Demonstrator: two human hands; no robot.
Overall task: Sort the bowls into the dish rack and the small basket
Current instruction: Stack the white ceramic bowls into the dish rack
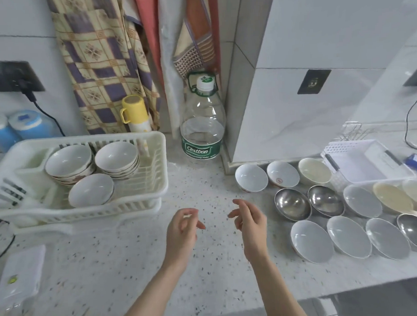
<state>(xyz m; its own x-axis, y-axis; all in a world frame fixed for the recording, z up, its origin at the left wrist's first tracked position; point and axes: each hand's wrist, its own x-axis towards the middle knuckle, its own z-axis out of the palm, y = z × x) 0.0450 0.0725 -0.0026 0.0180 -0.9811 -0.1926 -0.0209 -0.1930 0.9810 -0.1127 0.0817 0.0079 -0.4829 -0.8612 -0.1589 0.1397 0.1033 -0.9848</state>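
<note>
**Bowls: part racked, most still on the counter**

Head view, single entry.

- Bowls, white ceramic point(251, 177): three in a row at right centre of the frame, against the foot of the tiled wall. Below them two steel bowls point(292, 204) side by side, then shallow white dishes point(308, 241) along the lower right, with cream-coloured ones at the right edge. All lie rim up and apart or barely touching, probably spread out so each kind can be told at a glance.
- Dish rack point(142, 200), white plastic, middle left: holds two nested stacks of white bowls point(116, 157) and one single bowl leaning toward the front wall. Stacking like with like saves room.
- Small basket point(359, 162), white slotted, right of centre behind the loose bowls; no bowl seen in it.
- Left hand point(181, 229) and right hand point(250, 227): lower centre, above the speckled counter, fingers loosely curled and apart, holding nothing. Judged between picks.
- Also present: clear water bottle point(202, 125), upper centre; yellow-capped flask point(135, 113) behind the rack.

Sorting looks partly done.
</note>
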